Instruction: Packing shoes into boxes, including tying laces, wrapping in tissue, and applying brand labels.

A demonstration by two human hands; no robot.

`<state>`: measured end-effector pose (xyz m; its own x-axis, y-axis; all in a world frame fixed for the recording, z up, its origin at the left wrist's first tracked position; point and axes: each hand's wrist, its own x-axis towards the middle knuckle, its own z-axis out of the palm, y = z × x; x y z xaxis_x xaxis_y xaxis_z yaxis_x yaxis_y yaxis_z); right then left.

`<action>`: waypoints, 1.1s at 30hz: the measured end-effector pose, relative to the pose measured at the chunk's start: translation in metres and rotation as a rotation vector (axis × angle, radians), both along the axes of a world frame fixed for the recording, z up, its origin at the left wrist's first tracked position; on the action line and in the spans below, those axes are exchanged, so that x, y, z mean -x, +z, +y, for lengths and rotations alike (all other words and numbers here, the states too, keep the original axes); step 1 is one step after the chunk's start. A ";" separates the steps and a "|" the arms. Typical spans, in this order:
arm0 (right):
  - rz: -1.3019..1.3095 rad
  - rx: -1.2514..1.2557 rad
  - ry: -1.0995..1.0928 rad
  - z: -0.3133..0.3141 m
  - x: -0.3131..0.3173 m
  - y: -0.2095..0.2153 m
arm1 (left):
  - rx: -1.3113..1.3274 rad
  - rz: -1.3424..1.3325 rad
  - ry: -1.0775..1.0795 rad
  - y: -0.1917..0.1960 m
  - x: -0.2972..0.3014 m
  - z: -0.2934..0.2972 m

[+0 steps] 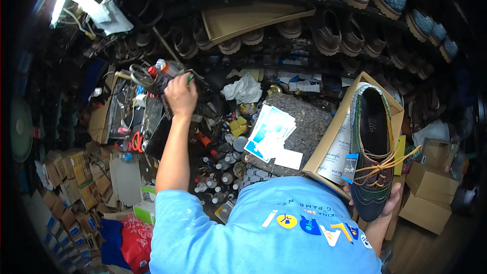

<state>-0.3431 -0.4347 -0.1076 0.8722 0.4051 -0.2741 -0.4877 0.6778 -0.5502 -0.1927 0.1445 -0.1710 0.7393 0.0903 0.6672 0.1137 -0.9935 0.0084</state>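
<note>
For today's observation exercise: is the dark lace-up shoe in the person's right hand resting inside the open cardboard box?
No: the shoe is held up in the right hand, in front of the open box.

At right of the frame, a glossy dark leather shoe [374, 157] with tan laces is lying over a matt cardboard box [332, 137]; paper cards [269, 134] are resting on rough grey felt [309, 127].

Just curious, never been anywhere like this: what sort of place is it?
Probably a shoemaker's workshop: rows of shoes on shelves, a cluttered bench with scissors and small bottles, and a laced shoe in the right hand.
</note>
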 end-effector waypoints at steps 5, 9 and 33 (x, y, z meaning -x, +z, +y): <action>-0.044 0.023 0.035 -0.003 -0.002 0.004 | -0.153 0.085 0.007 -0.001 -0.003 0.016; -0.054 0.071 -0.023 -0.003 -0.005 -0.005 | -0.391 0.199 0.165 -0.013 0.015 0.046; -0.548 0.806 -0.188 0.013 -0.001 0.042 | 1.678 1.285 -1.013 0.122 0.069 -0.373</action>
